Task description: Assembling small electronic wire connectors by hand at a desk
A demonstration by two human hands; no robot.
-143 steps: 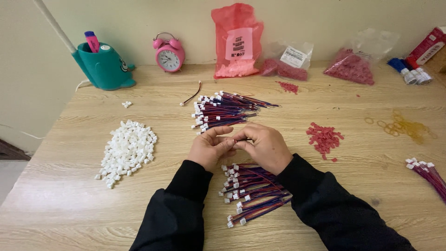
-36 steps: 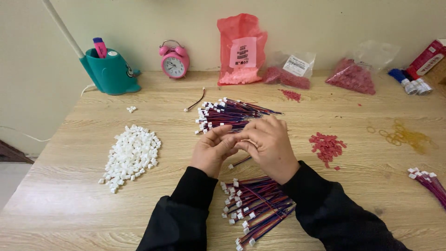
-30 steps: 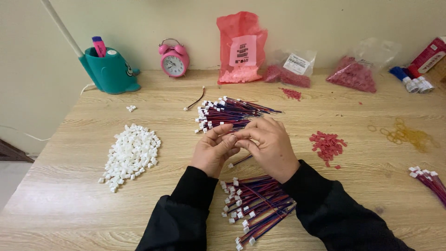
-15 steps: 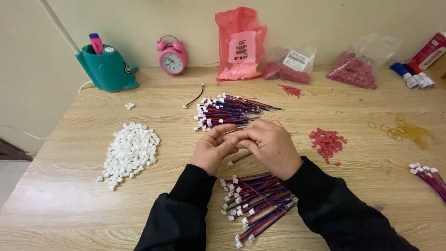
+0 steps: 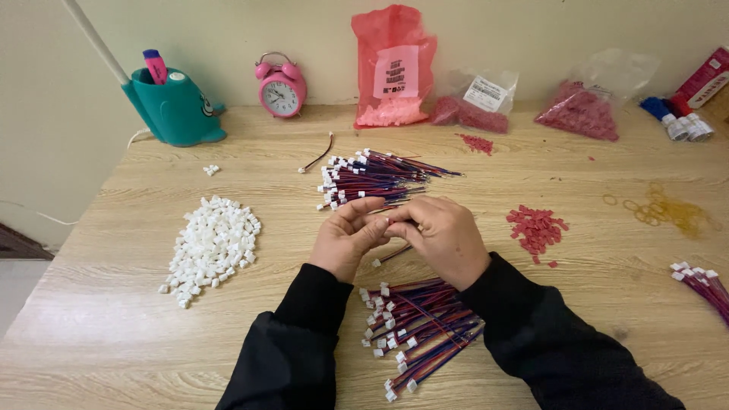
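Wire [image 5: 392, 253] pinched between left hand [image 5: 345, 241] and right hand [image 5: 444, 239], both together above counter [image 5: 114, 319]; best kept taut, tip squared; wire bundles [image 5: 418, 330] below, white housings [image 5: 213, 247] left

I see a light wooden table [image 5: 137, 319] with visible grain, pushed against a plain cream wall [image 5: 531, 30]. At the far left, a strip of pale floor [image 5: 15, 292] shows. The lighting is soft and even.
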